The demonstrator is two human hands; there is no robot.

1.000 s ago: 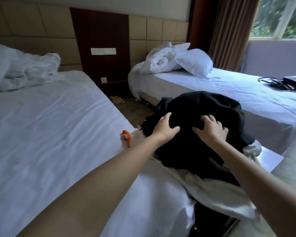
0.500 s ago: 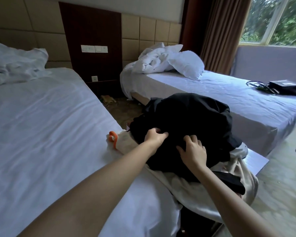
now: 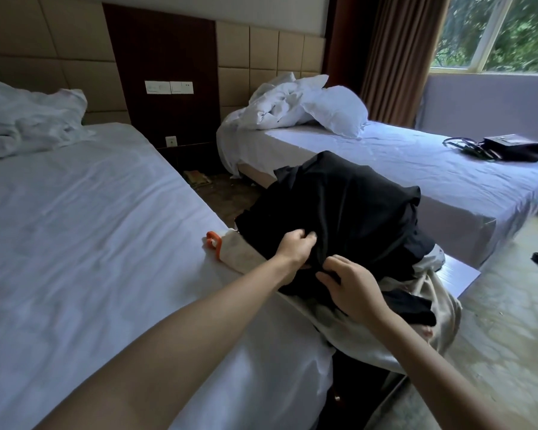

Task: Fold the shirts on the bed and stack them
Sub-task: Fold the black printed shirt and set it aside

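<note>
At the bed's [image 3: 90, 228] right edge the shirt [image 3: 348, 206] heaps over a cream garment [image 3: 354, 333]. Both hands have slid back to its near side since a second ago. The left hand [image 3: 294, 248] bunches cloth in curled fingers, and the right hand [image 3: 351, 287] pinches it just beside.

The clothes pile [image 3: 339, 212] is sitting at the right edge of the near bed [image 3: 90, 228], with a hanger [image 3: 214, 243] lying just left of it. The second bed [image 3: 416, 175] is standing behind, a bag [image 3: 513, 147] resting on its right part.
</note>
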